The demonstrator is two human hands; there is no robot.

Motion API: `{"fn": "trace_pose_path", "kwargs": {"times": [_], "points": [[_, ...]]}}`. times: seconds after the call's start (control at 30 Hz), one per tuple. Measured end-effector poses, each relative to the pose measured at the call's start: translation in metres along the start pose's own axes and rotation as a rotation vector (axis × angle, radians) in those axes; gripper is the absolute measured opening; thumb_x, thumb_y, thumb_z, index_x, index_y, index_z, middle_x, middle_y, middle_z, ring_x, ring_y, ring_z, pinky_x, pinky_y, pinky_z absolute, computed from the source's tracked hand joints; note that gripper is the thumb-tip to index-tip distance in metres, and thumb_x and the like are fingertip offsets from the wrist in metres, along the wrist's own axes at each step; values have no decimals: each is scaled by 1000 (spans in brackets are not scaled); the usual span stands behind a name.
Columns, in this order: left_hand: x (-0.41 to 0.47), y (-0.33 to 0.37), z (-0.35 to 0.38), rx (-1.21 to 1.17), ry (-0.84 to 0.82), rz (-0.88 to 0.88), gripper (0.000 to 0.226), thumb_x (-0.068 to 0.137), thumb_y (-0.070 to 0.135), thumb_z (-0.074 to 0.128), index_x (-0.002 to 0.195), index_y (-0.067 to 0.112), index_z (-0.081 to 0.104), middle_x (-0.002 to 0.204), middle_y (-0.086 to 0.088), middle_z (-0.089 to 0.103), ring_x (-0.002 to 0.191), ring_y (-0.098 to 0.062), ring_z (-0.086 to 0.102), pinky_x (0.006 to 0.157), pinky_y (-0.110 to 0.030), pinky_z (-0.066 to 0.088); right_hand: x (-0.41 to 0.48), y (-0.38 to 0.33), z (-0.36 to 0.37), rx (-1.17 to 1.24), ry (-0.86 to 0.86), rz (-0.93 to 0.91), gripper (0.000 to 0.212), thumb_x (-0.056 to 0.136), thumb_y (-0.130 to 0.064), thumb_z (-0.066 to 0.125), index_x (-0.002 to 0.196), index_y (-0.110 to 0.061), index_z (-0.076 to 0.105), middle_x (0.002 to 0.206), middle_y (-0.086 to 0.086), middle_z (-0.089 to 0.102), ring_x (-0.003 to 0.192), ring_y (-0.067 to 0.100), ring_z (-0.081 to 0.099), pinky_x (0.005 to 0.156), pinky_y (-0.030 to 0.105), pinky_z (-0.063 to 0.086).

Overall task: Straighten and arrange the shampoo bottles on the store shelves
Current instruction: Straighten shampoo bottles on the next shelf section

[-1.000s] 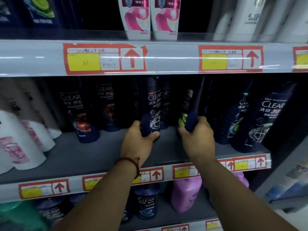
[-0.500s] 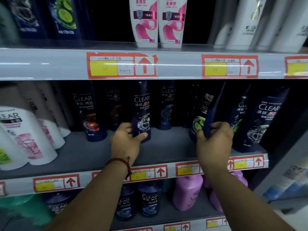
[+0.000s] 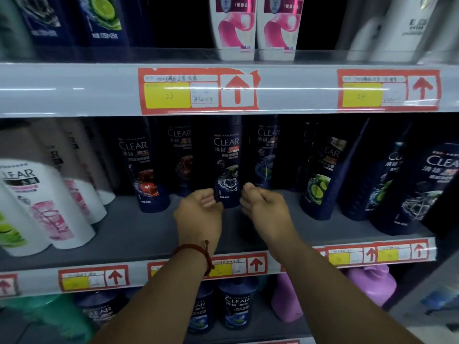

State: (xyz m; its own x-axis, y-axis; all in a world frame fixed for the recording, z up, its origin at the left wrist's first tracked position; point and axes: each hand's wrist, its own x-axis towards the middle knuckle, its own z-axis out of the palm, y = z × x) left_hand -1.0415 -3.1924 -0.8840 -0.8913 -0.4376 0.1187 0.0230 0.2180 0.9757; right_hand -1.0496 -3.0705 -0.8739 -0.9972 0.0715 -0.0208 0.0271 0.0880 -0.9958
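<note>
Head view, middle shelf (image 3: pixel 149 234). Left hand (image 3: pixel 198 212) and right hand (image 3: pixel 264 207) close together, dark CLEAR bottle (image 3: pixel 227 165) upright between them. Fingers of both loosely curled against its lower sides; true grip or mere touch: cannot tell. Red cord bracelet (image 3: pixel 196 252) on left wrist. Left of left hand: red-pictured CLEAR bottle (image 3: pixel 145 170), upright, then white bottles (image 3: pixel 42 202) leaning. Right of right hand, apart from it: lime-pictured CLEAR bottle (image 3: pixel 320 180), tilted. Above both hands: red-and-yellow price tag (image 3: pixel 198 91), pink-and-white bottles (image 3: pixel 233 26). Below right forearm: purple bottle (image 3: pixel 372 284).
</note>
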Motion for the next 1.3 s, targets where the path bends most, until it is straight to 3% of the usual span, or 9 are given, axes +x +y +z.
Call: {"fn": "trace_pose_path", "kwargs": {"times": [0.13,0.3,0.47,0.63,0.8,0.9,1.03,1.17,1.3], "points": [[7,-5,1,-80,-148,-64,43,91,-3,61,132,9,60,127,-2,65,115,-9,61,104,-24,45,9,2,0,82,15,56,50,98,-39,52,118,7,52,123,31,57,119,46,54,107,63,39],[15,-9,5,-99,-265,-116,50,94,-3,57,141,13,52,138,-7,59,125,-11,56,112,-34,41,19,6,1,-20,4,93,43,98,2,47,140,-7,53,135,6,59,122,16,55,113,31,39],[15,-8,6,-110,-251,-123,49,93,0,61,139,13,55,136,-6,60,124,-10,56,103,-22,43,15,1,6,-235,51,-25,44,99,-8,50,143,-8,51,139,6,58,129,18,53,97,15,35],[18,-9,6,-109,-297,-132,53,93,0,59,144,14,49,143,-5,55,129,-11,52,112,-31,40,15,2,7,-262,71,-31,44,99,-8,50,143,-9,51,140,5,58,127,15,53,93,12,34],[20,-7,7,-72,-348,-119,57,95,-3,54,148,12,40,149,-4,48,135,-13,47,115,-30,36,19,5,7,-244,29,-18,46,101,-8,49,146,-12,47,137,2,58,93,2,53,66,2,38],[21,-7,7,-44,-367,-105,59,95,-2,54,150,14,38,151,-3,45,138,-14,44,116,-33,34,18,4,4,-235,-16,0,47,101,-8,49,148,-13,44,134,1,56,82,-3,51,67,7,42],[19,-6,8,0,-343,-76,55,95,4,56,147,17,43,147,-1,50,131,-15,50,113,-35,39,12,-2,-9,-182,-124,7,41,100,2,49,139,-9,52,127,-1,56,115,7,51,100,17,39],[8,3,17,36,-200,45,32,96,8,57,121,25,65,120,10,67,112,-7,62,98,-27,50,19,4,-30,-69,235,-33,27,92,-1,55,93,-23,71,99,0,72,99,20,67,97,45,54],[-6,16,35,33,-341,98,38,99,11,51,134,22,57,132,10,62,120,-2,56,104,-24,43,17,-2,-42,125,272,12,14,96,-22,56,102,-21,68,103,0,69,105,21,65,104,47,49]]}}
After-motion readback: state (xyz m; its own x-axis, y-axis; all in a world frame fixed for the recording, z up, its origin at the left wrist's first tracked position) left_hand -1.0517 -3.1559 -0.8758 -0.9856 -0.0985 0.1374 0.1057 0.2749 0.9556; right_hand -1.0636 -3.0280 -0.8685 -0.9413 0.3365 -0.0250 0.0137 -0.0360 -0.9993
